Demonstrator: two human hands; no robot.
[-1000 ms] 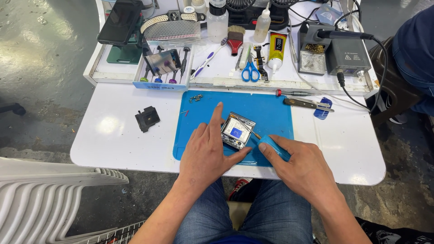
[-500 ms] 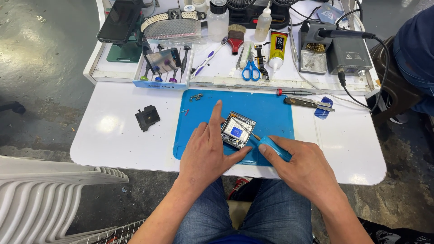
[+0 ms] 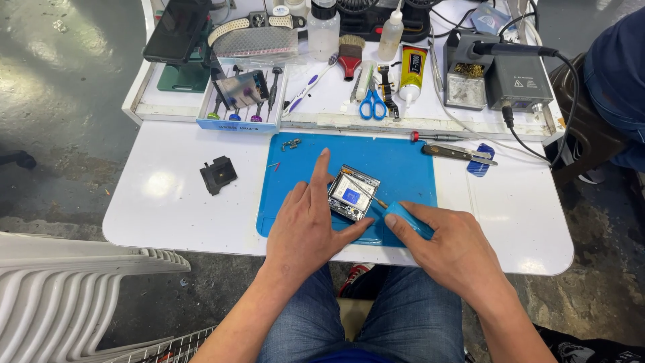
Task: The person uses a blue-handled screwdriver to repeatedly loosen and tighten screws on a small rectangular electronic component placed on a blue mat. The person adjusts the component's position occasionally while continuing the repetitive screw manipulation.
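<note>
On the blue mat near the front edge of the tabletop, a small opened electronic module lies flat. Left hand rests beside it, fingers spread, thumb and forefinger bracing its left and front sides. Right hand grips a blue-handled tool, fingers closed, tip touching the module.

The tabletop is white and the mat bright blue. The small silver device shows a blue patch; the tool handle is light blue. Far off, scissors are blue, a tube yellow.
</note>
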